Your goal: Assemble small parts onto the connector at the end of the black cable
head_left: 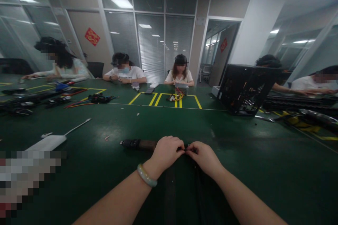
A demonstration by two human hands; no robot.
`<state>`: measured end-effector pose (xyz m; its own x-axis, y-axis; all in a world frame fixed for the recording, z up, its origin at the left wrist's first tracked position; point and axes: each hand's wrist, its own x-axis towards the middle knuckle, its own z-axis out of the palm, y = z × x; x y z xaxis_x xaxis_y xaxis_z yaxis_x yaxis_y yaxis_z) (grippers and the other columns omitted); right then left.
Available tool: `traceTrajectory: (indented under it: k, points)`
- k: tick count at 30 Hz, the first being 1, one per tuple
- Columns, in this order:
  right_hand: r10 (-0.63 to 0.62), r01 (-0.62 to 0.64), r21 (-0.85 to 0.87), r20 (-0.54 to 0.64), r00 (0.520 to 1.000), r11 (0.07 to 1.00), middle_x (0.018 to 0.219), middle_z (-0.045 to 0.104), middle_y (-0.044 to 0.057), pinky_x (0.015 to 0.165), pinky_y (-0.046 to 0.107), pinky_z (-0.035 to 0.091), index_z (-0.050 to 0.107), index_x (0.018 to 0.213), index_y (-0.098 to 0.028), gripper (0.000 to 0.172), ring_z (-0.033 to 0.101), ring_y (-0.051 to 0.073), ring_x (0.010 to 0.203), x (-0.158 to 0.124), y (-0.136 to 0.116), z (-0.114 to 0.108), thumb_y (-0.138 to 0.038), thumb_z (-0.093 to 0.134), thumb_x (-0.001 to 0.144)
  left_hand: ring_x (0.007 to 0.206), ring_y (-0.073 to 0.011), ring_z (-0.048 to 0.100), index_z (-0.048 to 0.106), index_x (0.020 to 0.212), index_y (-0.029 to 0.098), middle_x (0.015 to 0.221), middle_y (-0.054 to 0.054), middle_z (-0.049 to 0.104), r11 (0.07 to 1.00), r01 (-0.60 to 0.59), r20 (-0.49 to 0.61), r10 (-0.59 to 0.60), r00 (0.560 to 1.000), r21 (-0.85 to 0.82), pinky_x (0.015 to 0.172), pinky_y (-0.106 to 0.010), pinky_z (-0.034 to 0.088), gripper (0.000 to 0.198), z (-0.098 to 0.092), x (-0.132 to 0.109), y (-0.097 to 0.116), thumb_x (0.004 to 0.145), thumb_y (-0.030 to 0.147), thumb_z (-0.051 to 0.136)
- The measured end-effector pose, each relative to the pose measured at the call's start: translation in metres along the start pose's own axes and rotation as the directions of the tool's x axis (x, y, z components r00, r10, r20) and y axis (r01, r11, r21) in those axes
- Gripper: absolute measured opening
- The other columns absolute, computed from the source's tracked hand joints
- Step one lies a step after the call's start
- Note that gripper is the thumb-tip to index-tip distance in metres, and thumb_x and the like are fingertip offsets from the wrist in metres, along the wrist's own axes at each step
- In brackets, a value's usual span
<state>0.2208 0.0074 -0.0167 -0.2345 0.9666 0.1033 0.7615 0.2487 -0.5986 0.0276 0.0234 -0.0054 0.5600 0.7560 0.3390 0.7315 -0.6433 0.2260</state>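
My left hand (167, 153), with a pale green bangle on its wrist, is closed in a pinch above the green table (113, 179). Facing it, my right hand (204, 156) is pinched too, and the fingertips of both nearly meet. Something small and dark sits between them, too hidden to name. Just behind my left hand lies a dark cylindrical tool with a metal tip, perhaps an electric screwdriver (137, 144), pointing left. My left hand covers its other end. A thin dark strip (199, 193) runs down the table below my right hand.
At left lies a white adapter with a short cable (52, 142). Black parts and wires (97, 98) are further back. A black computer case (243, 89) stands at back right. Small hardware with coloured wires (176, 96) lies at back centre. Several people sit working around the table.
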Motion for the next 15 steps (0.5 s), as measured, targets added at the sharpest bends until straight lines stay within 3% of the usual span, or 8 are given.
traceTrajectory:
  k: [15]
  points:
    - [-0.065,0.063,0.048,0.053,0.996,0.997,0.087,0.066,0.001,0.068,0.026,0.040,0.068,0.082,-0.022,0.006,0.059,0.018,0.081,-0.0056,-0.0084,-0.0052,-0.024,0.061,0.082,0.078,-0.0190,0.058,0.068,0.081,0.024,0.081,0.001,0.068,0.999,-0.035,0.018,0.035,0.999,-0.006,0.075,-0.033,0.041,0.004,-0.0092,-0.0085,0.0054,0.079,0.028,0.068]
